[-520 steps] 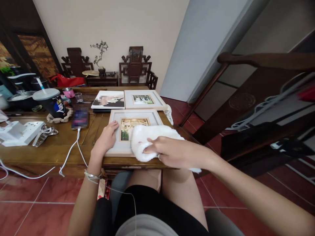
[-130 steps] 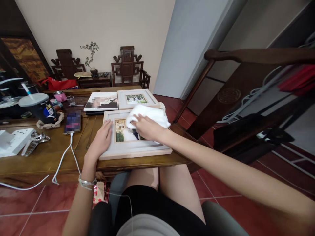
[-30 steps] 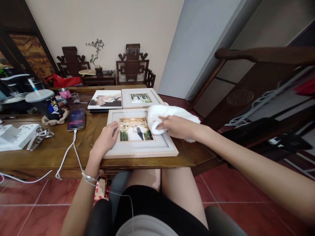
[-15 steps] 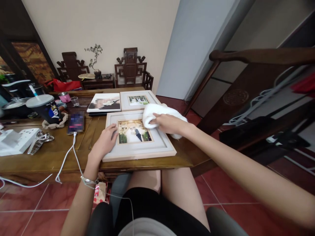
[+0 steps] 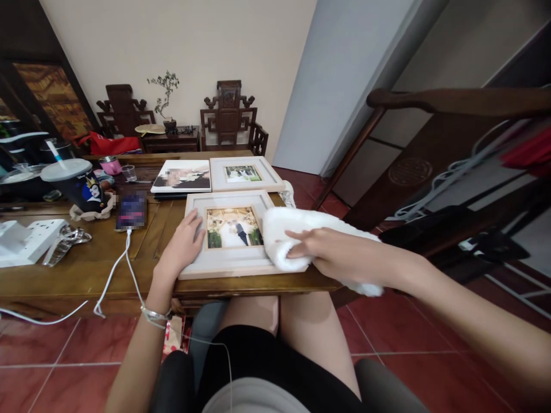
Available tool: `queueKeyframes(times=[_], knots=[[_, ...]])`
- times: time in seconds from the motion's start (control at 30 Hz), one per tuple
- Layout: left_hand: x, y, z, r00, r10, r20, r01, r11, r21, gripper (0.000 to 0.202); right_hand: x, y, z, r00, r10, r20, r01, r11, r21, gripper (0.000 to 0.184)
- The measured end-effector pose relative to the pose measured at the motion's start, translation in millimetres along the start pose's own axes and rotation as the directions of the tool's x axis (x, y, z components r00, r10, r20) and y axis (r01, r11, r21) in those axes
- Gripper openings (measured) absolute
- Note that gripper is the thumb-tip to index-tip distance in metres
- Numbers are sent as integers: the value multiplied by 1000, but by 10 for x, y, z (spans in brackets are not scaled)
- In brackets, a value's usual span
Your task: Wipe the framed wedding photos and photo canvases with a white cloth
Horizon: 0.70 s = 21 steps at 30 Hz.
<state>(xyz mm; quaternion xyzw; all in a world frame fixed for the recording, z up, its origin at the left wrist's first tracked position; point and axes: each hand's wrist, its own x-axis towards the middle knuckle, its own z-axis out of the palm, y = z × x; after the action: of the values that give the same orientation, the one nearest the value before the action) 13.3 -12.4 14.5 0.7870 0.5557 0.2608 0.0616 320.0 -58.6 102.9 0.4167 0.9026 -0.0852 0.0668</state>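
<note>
A pale framed photo (image 5: pixel 228 261) lies flat at the near edge of the wooden table (image 5: pixel 77 269). My left hand (image 5: pixel 184 244) rests on its left border, fingers stretched flat. My right hand (image 5: pixel 329 252) presses a white fluffy cloth (image 5: pixel 284 232) onto the frame's lower right corner, fingers lying along the cloth. The cloth's tail hangs past the table edge under my wrist.
Behind the frame lie a second framed photo (image 5: pixel 245 173) and a photo book (image 5: pixel 183 176). To the left are a phone (image 5: pixel 130 211) on a white cable (image 5: pixel 116 269), a dark cup with lid (image 5: pixel 75 183), a power strip (image 5: pixel 26 241). A dark wooden chair (image 5: pixel 451 172) stands on the right.
My right hand has dragged the cloth from the frame's upper right corner down to its lower right corner. My left hand has stayed on the left border.
</note>
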Motion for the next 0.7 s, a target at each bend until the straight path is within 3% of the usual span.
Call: queueKeyframes(times=[0.1, 0.23, 0.33, 0.43, 0.53, 0.6, 0.7], knots=[[-8, 4, 2, 999, -27, 17, 27, 1000, -4, 47, -147, -122, -110, 996, 31, 86, -35, 999, 40, 62], [-10, -37, 18, 1000, -7, 26, 8, 1000, -29, 45, -30, -180, -81, 998, 3, 65, -4, 1000, 30, 62], [-5, -84, 38, 999, 36, 25, -36, 999, -24, 40, 239, -99, 41, 999, -35, 0, 35, 999, 0, 63], [-3, -116, 50, 998, 50, 22, -50, 998, -26, 39, 591, 85, 118, 990, 64, -123, -68, 997, -31, 66], [-2, -126, 46, 998, 50, 28, -49, 998, -25, 40, 960, 289, 121, 947, 138, -290, -171, 981, -90, 66], [1, -128, 39, 998, 49, 37, -48, 999, -21, 42, 1164, 379, 123, 929, 87, -360, -158, 972, -175, 61], [8, -129, 30, 998, 44, 45, -43, 999, -16, 43, 1308, 392, 180, 945, -16, -328, -93, 945, -314, 52]])
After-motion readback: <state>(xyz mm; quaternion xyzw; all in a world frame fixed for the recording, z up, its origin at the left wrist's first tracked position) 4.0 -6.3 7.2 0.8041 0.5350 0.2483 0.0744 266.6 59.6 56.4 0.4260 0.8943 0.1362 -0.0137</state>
